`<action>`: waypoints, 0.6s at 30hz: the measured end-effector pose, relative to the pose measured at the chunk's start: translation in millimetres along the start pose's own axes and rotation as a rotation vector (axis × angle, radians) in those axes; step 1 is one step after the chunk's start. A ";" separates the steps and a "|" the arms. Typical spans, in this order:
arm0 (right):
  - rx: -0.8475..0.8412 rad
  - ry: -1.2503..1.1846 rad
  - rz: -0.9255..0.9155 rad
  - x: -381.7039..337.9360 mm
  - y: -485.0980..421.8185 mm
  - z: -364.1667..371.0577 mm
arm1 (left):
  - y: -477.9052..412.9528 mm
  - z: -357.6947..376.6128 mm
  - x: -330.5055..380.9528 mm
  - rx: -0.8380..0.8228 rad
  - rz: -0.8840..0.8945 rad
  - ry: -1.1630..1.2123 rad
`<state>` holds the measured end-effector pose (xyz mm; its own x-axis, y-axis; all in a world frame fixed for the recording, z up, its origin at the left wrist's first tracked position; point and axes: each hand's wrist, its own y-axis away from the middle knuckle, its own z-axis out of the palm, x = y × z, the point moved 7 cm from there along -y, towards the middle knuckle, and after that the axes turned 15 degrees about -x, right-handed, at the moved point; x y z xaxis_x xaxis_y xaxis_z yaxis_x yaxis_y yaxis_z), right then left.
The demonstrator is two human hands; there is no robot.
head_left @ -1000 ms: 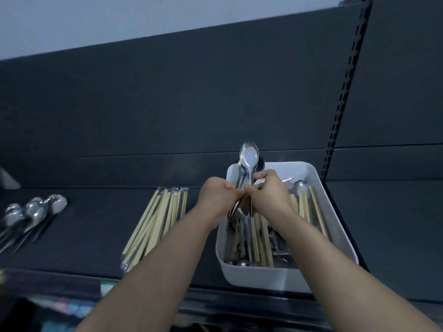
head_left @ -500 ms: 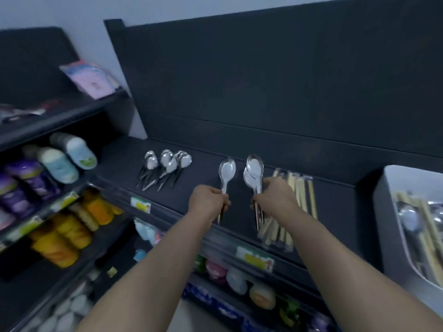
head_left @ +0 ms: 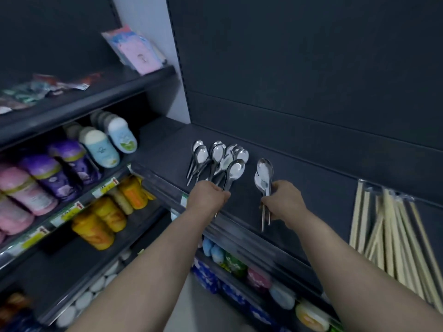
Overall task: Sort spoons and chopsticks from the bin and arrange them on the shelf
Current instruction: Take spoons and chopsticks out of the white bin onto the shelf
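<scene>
Now I am at the placing step for spoons — both hands are over the dark shelf (head_left: 311, 178) with metal in them. My left hand (head_left: 208, 196) is closed round the handle of a single spoon (head_left: 236, 169), whose bowl sticks out beyond the knuckles and lies just beside, perhaps touching, the spoon pile (head_left: 217, 155) already on the shelf. My right hand (head_left: 284, 200) is pinched shut on two stacked spoons (head_left: 264, 172); their bowls rise ahead of the fingers and the handle tips hang out below the palm, towards the shelf's front lip. I think it is two, though the blur makes the count uncertain. The chopsticks (head_left: 388, 226) lie well off to the outside of my right grip, and the bin is out of view.

Next, I judge, the left spoon wants lowering until its bowl settles against the pile, then a simple release; the right pair should follow on the pile's near side — bowls pointing the same way as the rest
</scene>
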<state>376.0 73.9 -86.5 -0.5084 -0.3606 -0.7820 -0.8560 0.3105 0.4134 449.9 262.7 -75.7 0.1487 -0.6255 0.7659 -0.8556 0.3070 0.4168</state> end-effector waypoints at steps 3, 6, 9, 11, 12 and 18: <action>-0.012 -0.023 -0.003 -7.5 -28.5 2.4 | -23.8 -6.7 8.5 0.000 -0.001 -0.103; -0.027 -0.054 0.012 -13.6 -55.9 6.0 | -45.4 -13.2 15.5 -0.014 -0.014 -0.222; -0.020 -0.033 0.007 -21.1 -62.9 7.7 | -51.5 -19.0 16.9 0.007 -0.032 -0.321; -0.005 0.003 0.017 -24.7 -61.5 7.6 | -52.1 -20.9 19.1 0.023 -0.030 -0.386; -0.012 0.014 0.021 -26.0 -60.7 8.9 | -51.5 -22.0 20.0 0.034 -0.032 -0.421; 0.093 0.602 0.131 -55.9 -63.0 27.1 | -91.3 -35.1 26.8 0.034 0.154 -0.726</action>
<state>460.9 98.4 -81.5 -0.5957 -0.7383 -0.3164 -0.7849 0.4514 0.4245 549.4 243.1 -76.1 -0.3293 -0.8974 0.2937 -0.8567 0.4147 0.3066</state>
